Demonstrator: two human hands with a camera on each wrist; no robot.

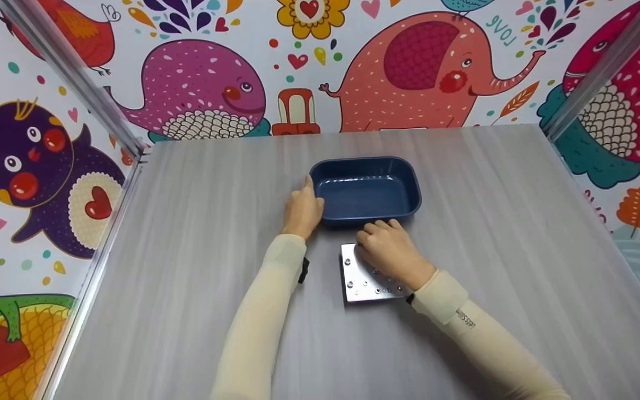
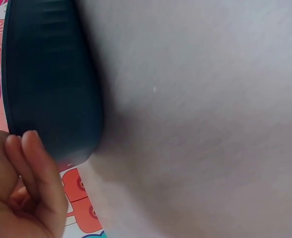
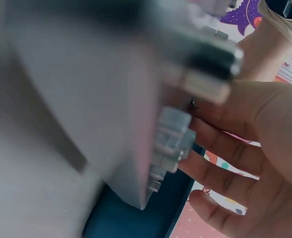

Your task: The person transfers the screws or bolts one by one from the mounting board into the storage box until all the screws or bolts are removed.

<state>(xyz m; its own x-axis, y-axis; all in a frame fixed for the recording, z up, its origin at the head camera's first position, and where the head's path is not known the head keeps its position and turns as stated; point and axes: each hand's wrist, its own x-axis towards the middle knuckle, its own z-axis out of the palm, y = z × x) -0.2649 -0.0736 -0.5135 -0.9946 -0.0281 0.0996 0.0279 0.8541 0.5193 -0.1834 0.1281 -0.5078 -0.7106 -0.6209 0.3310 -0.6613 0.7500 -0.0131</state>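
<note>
A dark blue rectangular tray (image 1: 364, 203) lies in the middle of the table. My left hand (image 1: 302, 210) grips its left wall, and two bent fingertips (image 2: 32, 139) lie against its corner in the left wrist view. Nearer to me is a shiny metal plate (image 1: 361, 283) carrying several bolts and nuts. My right hand (image 1: 388, 244) covers the plate's upper right part. In the right wrist view, thumb and forefinger meet round a small dark bolt (image 3: 193, 104), partly hidden by them. A grey metal nut (image 3: 173, 130) sits beside the fingertips on the plate's face.
The grey wood-grain table (image 1: 198, 233) stretches out on both sides of the tray. A patterned back wall (image 1: 320, 72) with cartoon animals rises behind it, and a metal frame post (image 1: 70, 72) stands at the left corner. Another post (image 1: 598, 78) is at the right.
</note>
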